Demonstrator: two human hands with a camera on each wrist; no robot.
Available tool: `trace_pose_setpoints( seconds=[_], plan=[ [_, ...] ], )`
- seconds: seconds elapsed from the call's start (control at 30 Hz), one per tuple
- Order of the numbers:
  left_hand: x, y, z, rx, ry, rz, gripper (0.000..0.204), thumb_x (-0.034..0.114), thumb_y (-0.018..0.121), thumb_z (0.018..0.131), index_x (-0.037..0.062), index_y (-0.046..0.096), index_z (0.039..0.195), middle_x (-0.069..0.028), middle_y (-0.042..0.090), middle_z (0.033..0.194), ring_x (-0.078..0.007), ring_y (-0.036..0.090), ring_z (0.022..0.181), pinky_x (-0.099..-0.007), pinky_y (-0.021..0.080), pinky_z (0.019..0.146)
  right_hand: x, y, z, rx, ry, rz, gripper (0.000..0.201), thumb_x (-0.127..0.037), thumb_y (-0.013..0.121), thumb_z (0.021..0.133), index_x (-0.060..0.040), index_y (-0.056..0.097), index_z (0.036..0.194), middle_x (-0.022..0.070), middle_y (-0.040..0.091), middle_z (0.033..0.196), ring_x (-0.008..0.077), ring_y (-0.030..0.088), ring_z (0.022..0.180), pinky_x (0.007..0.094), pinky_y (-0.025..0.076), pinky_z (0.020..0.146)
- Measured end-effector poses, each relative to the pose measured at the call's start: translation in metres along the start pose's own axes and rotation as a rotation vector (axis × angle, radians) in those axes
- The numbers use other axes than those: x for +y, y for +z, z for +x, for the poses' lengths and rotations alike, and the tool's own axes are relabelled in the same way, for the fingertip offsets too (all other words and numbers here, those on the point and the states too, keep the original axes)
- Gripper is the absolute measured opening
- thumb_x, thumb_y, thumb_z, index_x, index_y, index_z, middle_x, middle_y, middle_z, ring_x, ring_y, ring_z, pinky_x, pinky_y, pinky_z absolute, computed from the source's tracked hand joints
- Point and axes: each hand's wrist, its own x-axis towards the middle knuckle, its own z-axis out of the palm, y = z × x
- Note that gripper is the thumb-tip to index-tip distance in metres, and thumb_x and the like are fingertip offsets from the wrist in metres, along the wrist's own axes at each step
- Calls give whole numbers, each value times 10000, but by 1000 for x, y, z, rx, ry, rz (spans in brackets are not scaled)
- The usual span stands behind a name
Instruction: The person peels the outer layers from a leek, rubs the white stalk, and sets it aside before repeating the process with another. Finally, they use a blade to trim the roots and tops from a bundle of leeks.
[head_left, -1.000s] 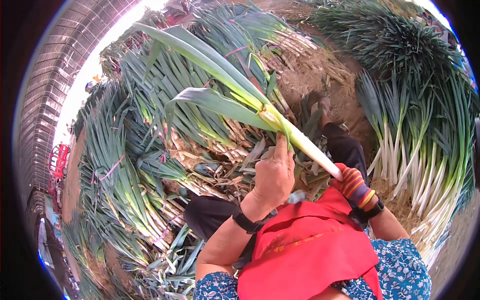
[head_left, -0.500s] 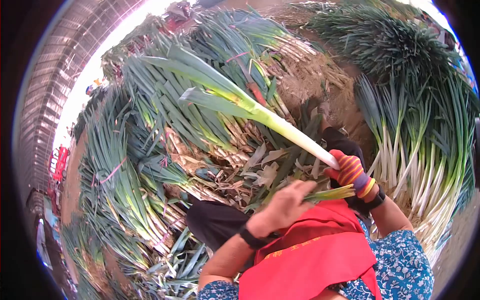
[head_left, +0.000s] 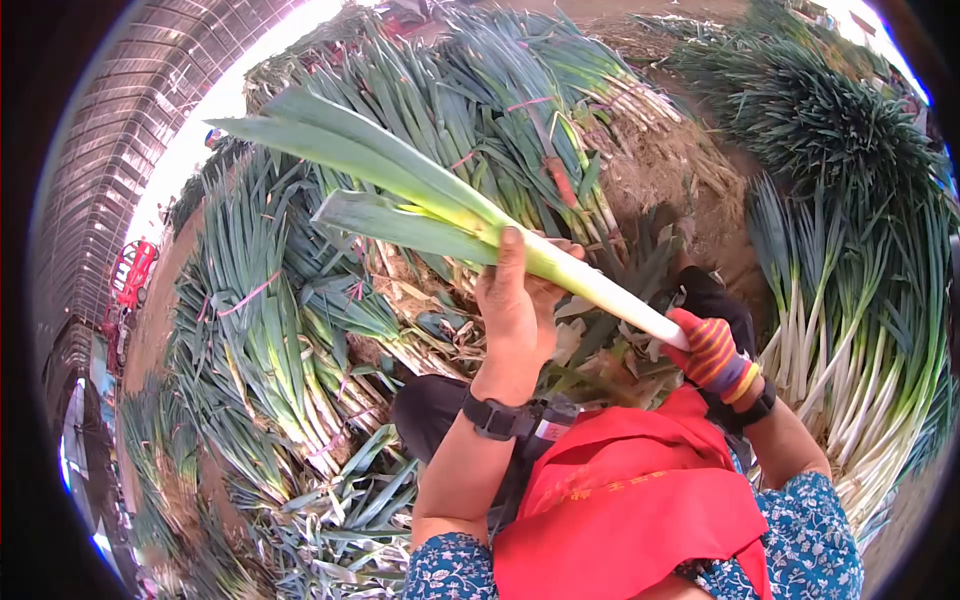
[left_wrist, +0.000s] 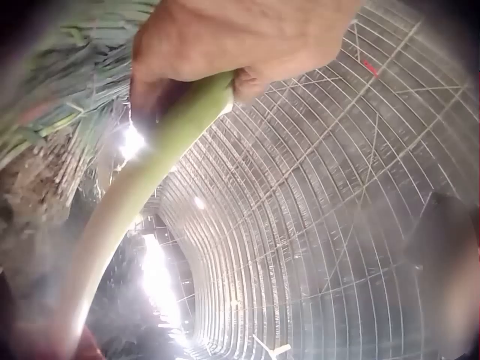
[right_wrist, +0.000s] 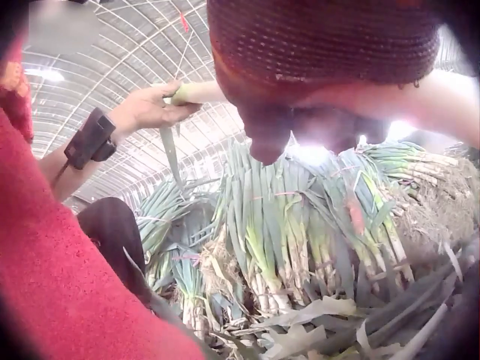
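From the head view, the leek is up in the air across the lap, white end low at the right, green leaves fanning up left. The left hand wraps the pale-green middle, thumb up over it; the gloved right hand closes round the white butt. Bundled leeks lie heaped all round. Left wrist view: fingers curled tight on the stalk. Right wrist view: the glove fills the top, its fingers too blurred to tell. Looks light, firm in the shank, floppy in the leaves, so best gripped on the stalk
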Motion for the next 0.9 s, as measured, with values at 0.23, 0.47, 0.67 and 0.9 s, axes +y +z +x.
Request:
trace_pose_setpoints(
  seconds=[0.23,0.47,0.67,0.9],
  plan=[
    [24,-64,17,28,-76,18,449,505,479,887,65,458,800,-61,493,644,-174,484,537,-359,444,526,-39,16,58,-73,-452,-83,290,-155,639,626,-68,528,879,45,498,622,243,508,529,358,375,460],
    [-11,-71,-33,5,-513,-44,352,353,380,963,73,517,1127,-24,537,569,-159,592,503,-270,515,410,-79,45,127,-2,-671,0,254,-203,592,647,-93,559,874,71,552,784,269,551,749,385,426,705],
    [9,-92,-24,-33,-558,-374,381,362,373,961,22,490,835,-84,519,645,-209,521,563,-331,462,499,-86,91,101,-136,-334,473,457,-167,702,637,-68,580,1067,114,604,950,334,565,897,398,446,780],
    [-6,-96,-24,111,-491,-397,301,313,394,962,31,479,897,-101,532,667,-235,527,576,-363,474,546,-90,96,89,-231,-197,679,518,-129,735,666,-33,552,1141,144,618,1004,307,600,915,358,472,783]
  ],
)
